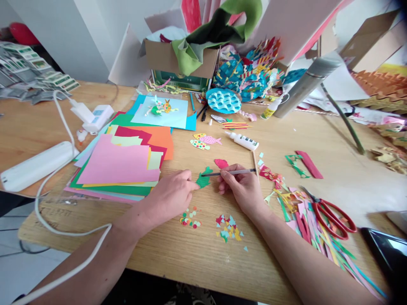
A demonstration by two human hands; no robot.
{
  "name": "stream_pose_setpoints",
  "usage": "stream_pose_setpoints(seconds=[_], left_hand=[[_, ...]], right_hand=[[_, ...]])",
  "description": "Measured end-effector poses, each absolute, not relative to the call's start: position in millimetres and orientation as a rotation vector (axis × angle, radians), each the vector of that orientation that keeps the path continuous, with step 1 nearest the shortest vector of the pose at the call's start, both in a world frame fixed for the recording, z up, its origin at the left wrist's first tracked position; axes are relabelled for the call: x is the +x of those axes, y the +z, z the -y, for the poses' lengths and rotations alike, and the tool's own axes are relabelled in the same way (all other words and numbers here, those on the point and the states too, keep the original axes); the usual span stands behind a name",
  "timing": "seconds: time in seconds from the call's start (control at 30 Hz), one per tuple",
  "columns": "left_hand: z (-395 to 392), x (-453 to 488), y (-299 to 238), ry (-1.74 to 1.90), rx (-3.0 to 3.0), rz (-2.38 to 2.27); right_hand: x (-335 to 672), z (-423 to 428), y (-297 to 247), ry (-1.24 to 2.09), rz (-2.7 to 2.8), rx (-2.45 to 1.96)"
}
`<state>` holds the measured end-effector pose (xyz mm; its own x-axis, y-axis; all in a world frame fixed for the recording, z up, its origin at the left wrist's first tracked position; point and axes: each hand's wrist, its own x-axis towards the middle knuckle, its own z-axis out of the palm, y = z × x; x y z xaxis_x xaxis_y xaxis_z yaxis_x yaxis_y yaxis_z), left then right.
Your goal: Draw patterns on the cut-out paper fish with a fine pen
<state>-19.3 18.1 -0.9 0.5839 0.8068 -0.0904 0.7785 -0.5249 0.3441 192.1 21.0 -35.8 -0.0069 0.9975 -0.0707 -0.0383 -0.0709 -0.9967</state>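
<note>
The green paper cutout [203, 178] lay on the wooden tabletop [178, 258] at nine o'clock from the right hand [237, 188], its long axis slanting toward one o'clock. The right hand pinched a slim grey stick [229, 172], whose tip crossed above the cutout. The left hand [170, 197], nearer, held nothing, its forefinger touching the cutout's lower-left edge. A red paper scrap [221, 163] lay at two o'clock.

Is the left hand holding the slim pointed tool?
No, the right hand grips the slim tool, while the left hand touches a green paper cutout.
</note>
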Motion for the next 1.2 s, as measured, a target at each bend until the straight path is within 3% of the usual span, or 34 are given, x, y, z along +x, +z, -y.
stream_pose_setpoints(seconds=[1.2], left_hand=[[-21, -21, -9, 0.359, 2.549, -1.131]], right_hand=[[192, -22, -34, 1.306, 1.140, -1.235]])
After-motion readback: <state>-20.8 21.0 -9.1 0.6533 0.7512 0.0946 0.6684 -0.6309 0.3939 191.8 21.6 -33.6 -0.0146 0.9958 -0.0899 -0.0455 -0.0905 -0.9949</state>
